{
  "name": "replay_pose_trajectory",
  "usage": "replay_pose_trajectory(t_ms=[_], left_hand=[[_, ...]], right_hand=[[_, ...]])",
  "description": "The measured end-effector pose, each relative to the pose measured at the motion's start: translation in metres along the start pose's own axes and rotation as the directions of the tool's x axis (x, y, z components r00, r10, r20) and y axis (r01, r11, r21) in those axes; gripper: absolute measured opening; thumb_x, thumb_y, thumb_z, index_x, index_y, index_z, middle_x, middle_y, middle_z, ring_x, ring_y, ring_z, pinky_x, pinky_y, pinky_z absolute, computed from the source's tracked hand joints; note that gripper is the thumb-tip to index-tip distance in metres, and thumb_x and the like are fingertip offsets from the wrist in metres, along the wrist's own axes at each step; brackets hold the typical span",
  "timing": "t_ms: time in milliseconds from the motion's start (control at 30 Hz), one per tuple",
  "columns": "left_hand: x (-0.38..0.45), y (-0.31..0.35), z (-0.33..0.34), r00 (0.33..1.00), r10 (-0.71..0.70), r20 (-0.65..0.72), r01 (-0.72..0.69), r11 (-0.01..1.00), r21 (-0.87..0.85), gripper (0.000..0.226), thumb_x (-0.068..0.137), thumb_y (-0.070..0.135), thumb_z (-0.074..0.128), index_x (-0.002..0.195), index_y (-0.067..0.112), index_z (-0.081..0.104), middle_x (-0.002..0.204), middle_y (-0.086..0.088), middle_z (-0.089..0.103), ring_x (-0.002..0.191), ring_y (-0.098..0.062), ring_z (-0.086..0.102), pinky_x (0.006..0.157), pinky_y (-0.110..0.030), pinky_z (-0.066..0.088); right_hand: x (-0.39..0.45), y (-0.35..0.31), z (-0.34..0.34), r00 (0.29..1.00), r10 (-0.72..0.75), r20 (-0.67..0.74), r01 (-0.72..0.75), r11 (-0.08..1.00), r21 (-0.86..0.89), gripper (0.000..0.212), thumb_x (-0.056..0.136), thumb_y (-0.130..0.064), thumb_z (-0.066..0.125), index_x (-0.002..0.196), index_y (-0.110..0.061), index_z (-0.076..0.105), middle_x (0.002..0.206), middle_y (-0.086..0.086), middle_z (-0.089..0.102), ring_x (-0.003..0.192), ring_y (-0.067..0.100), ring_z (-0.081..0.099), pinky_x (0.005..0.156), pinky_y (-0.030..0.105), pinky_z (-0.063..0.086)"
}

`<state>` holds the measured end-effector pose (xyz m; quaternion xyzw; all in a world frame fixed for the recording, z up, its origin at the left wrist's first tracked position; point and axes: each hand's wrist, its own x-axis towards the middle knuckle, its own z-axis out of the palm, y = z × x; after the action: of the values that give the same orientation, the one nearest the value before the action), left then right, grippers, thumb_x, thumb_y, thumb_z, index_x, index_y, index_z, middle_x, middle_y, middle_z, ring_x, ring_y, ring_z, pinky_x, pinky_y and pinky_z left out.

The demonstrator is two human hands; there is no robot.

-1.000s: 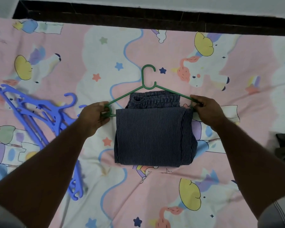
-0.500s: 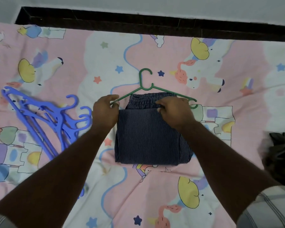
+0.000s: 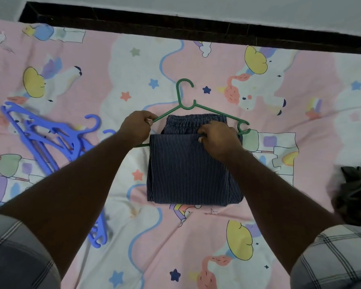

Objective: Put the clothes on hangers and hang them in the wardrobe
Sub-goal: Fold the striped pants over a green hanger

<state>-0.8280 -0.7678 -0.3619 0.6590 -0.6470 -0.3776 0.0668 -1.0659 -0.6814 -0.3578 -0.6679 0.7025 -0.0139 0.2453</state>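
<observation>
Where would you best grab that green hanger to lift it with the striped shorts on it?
Grip the green hanger by its hook and neck, coming from above at the far side. That part lies bare on the bed, clear of the striped shorts folded over the bar, so likely balanced.

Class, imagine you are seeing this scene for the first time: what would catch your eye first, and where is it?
At the centre, dark striped shorts lie folded over a green hanger on the pink cartoon bedsheet. The left hand pinches the hanger's left arm while the right hand grips the fabric's folded edge. Blue hangers lie heaped at the left.
</observation>
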Motion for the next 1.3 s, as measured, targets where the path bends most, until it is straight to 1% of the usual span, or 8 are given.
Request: replay_pose_trajectory(t_ms=[133, 533, 667, 767, 833, 867, 1067, 1300], left_hand=[[-0.016, -0.003, -0.007, 0.996, 0.070, -0.062, -0.074, 0.995, -0.063, 0.036, 0.096, -0.001, 0.043, 0.111, 0.017, 0.071, 0.085, -0.002, 0.061, 0.077, -0.022, 0.057, 0.073, -0.028, 0.042], [-0.064, -0.013, 0.002, 0.932, 0.335, -0.139, -0.334, 0.942, 0.030, 0.049, 0.082, -0.021, 0.041, 0.110, 0.008, 0.070, 0.093, -0.015, 0.055, 0.086, -0.013, 0.046, 0.068, -0.007, 0.033], [-0.082, -0.022, 0.007, 0.917, 0.367, -0.156, -0.369, 0.929, 0.019, 0.040, 0.089, -0.017, 0.045, 0.112, 0.005, 0.070, 0.102, -0.020, 0.057, 0.093, -0.017, 0.051, 0.079, -0.016, 0.037], [-0.094, -0.026, 0.009, 0.907, 0.400, -0.135, -0.398, 0.916, 0.039, 0.037, 0.089, -0.016, 0.049, 0.107, 0.006, 0.073, 0.101, -0.018, 0.059, 0.097, -0.027, 0.056, 0.085, -0.029, 0.043], [-0.103, -0.028, 0.011, 0.909, 0.401, -0.117, -0.394, 0.916, 0.076, 0.036, 0.086, -0.016, 0.053, 0.103, 0.006, 0.076, 0.099, -0.018, 0.062, 0.099, -0.034, 0.057, 0.089, -0.042, 0.047], [-0.109, -0.030, 0.013, 0.911, 0.394, -0.122, -0.384, 0.918, 0.097, 0.035, 0.085, -0.016, 0.055, 0.101, 0.006, 0.077, 0.098, -0.018, 0.063, 0.099, -0.036, 0.057, 0.090, -0.045, 0.047], [-0.136, -0.038, 0.034, 0.942, 0.287, -0.172, -0.263, 0.953, 0.149, 0.030, 0.084, -0.014, 0.059, 0.094, 0.006, 0.078, 0.095, -0.017, 0.067, 0.098, -0.039, 0.059, 0.091, -0.045, 0.047], [-0.145, -0.001, 0.070, 0.920, 0.391, -0.035, -0.389, 0.920, 0.051, 0.035, 0.092, -0.004, 0.055, 0.118, 0.011, 0.073, 0.109, -0.010, 0.068, 0.101, -0.024, 0.060, 0.090, -0.029, 0.046]], right_hand=[[-0.002, -0.002, -0.002, 0.999, 0.016, -0.033, -0.015, 0.999, 0.043, 0.019, 0.096, -0.024, 0.059, 0.110, -0.022, 0.072, 0.111, 0.004, 0.069, 0.107, 0.030, 0.061, 0.094, 0.043, 0.043], [-0.033, -0.012, 0.003, 0.936, 0.018, -0.352, 0.034, 0.990, 0.140, 0.026, 0.098, -0.025, 0.058, 0.117, -0.013, 0.072, 0.111, 0.009, 0.074, 0.103, 0.031, 0.067, 0.089, 0.037, 0.052], [-0.083, 0.004, 0.002, 0.818, 0.299, -0.492, -0.099, 0.915, 0.391, 0.009, 0.090, -0.022, 0.065, 0.083, -0.019, 0.071, 0.079, -0.002, 0.069, 0.071, 0.016, 0.062, 0.065, 0.023, 0.044], [-0.092, 0.031, -0.011, 0.638, 0.735, -0.229, -0.274, 0.494, 0.825, 0.010, 0.088, -0.027, 0.067, 0.080, -0.021, 0.065, 0.072, -0.001, 0.068, 0.063, 0.018, 0.062, 0.060, 0.020, 0.046], [-0.096, 0.029, -0.011, 0.685, 0.705, 0.184, -0.286, 0.029, 0.958, 0.021, 0.092, -0.031, 0.068, 0.085, -0.012, 0.066, 0.070, 0.006, 0.069, 0.060, 0.024, 0.064, 0.052, 0.027, 0.053], [-0.099, 0.023, -0.006, 0.714, 0.627, 0.312, -0.354, -0.061, 0.933, 0.027, 0.093, -0.035, 0.068, 0.090, -0.009, 0.067, 0.075, 0.009, 0.071, 0.063, 0.025, 0.068, 0.053, 0.030, 0.056], [-0.115, -0.006, 0.033, 0.681, 0.641, 0.353, -0.404, -0.073, 0.912, 0.016, 0.091, -0.014, 0.072, 0.098, -0.001, 0.066, 0.088, 0.019, 0.073, 0.079, 0.030, 0.074, 0.068, 0.041, 0.064], [-0.149, -0.049, 0.079, 0.719, 0.669, 0.186, -0.512, 0.330, 0.793, 0.015, 0.083, -0.030, 0.079, 0.084, -0.018, 0.070, 0.077, -0.004, 0.071, 0.076, 0.017, 0.067, 0.071, 0.030, 0.054]])
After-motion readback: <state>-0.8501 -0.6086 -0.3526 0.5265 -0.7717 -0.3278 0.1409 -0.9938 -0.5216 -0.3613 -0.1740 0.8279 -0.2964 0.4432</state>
